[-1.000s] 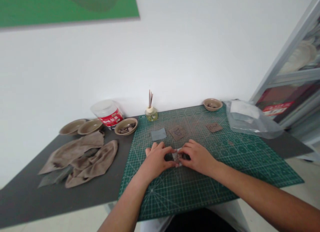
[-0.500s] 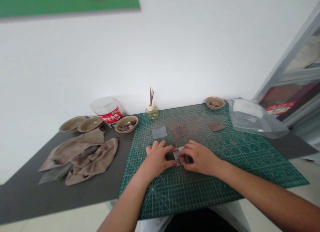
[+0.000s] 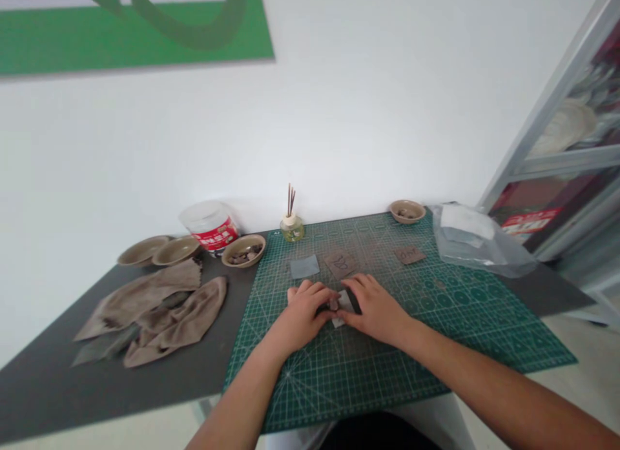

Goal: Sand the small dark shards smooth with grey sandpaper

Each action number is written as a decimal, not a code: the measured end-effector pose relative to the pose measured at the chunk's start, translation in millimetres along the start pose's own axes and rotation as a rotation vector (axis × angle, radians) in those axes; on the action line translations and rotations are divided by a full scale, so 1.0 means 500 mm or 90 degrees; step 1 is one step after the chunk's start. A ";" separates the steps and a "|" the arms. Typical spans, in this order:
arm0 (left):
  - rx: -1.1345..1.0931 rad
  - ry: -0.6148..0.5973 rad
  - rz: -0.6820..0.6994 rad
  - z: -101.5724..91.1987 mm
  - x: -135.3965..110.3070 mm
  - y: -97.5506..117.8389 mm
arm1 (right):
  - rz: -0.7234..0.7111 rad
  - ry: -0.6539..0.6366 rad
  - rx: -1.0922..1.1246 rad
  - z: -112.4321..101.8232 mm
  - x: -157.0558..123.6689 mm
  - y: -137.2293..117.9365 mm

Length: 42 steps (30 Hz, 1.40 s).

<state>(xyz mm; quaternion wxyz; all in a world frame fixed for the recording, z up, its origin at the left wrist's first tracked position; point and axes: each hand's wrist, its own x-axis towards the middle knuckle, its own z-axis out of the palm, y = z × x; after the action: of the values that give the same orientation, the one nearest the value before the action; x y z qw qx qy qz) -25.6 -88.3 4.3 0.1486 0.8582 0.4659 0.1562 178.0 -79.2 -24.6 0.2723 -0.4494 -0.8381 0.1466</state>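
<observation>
Head view, left to right, of a person working at a grey table [image 3: 48, 385] with both hands:

- 2 empty shallow bowls [image 3: 144, 250] sit at the far left, behind 2 crumpled brown cloths [image 3: 145, 314].
- Further right stand a white tub [image 3: 210, 225] with a red label, then a bowl [image 3: 243, 250] of dark chips and a small bottle [image 3: 292, 229] holding thin sticks.
- A green cutting mat [image 3: 368, 379] covers the table's right half. On it lie a grey square [image 3: 305, 266] and a brown card [image 3: 340, 264] with dark marks.
- Near the mat's middle, the left hand [image 3: 305, 314] and right hand [image 3: 375, 310] come together, clamped around a pale scrap [image 3: 345, 301]. A brown chip [image 3: 334, 304] lies at its left and a dark strip [image 3: 354, 300] at its right. The fingers partly hide the exact grip.
- The step in hand looks like fitting these small pieces together; the next move seems to call for a steady, light hold.
- Beyond the hands lie a second brown card [image 3: 409, 254], a small bowl [image 3: 407, 212] and a clear plastic bag [image 3: 477, 240].
- Compared with 0.5 s earlier, the hands sit closer together, the dark strip shows more plainly, and the mat sits lower in view.
</observation>
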 end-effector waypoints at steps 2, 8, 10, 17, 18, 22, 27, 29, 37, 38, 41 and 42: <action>0.000 0.004 -0.012 0.001 0.000 0.003 | 0.001 -0.022 -0.014 -0.001 0.001 0.004; -0.040 0.105 -0.078 -0.009 -0.004 -0.006 | 0.034 -0.073 0.060 -0.006 0.027 0.007; -0.123 0.163 -0.107 -0.015 -0.006 -0.015 | 0.044 -0.070 0.124 -0.014 0.041 0.010; -0.421 0.223 -0.191 -0.032 0.009 -0.039 | 0.052 0.040 0.304 -0.029 0.070 0.046; -0.444 0.214 -0.196 -0.033 0.018 -0.041 | 0.055 0.033 0.306 -0.028 0.070 0.049; -0.544 0.189 -0.194 -0.034 0.068 -0.043 | 0.063 0.066 0.286 -0.024 0.068 0.052; -0.552 0.204 -0.163 -0.019 0.132 -0.038 | 0.037 0.063 0.236 -0.023 0.067 0.054; -0.574 0.234 -0.150 -0.008 0.145 -0.040 | 0.046 0.074 0.231 -0.020 0.067 0.057; -0.562 0.266 -0.172 0.009 0.138 -0.080 | 0.085 0.085 0.305 -0.040 0.075 0.046; -0.576 0.258 -0.173 0.008 0.139 -0.083 | 0.089 0.086 0.345 -0.048 0.081 0.043; -0.634 0.227 -0.160 0.007 0.142 -0.082 | 0.074 0.085 0.437 -0.062 0.110 0.040; -0.648 0.216 -0.153 0.008 0.142 -0.080 | 0.075 0.090 0.457 -0.061 0.121 0.041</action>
<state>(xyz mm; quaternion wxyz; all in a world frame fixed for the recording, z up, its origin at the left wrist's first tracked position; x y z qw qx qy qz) -17.4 -7.7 -6.0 0.4845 0.5817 0.4435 0.4797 182.6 -17.4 9.8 0.4608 -0.3817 -0.6852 0.4152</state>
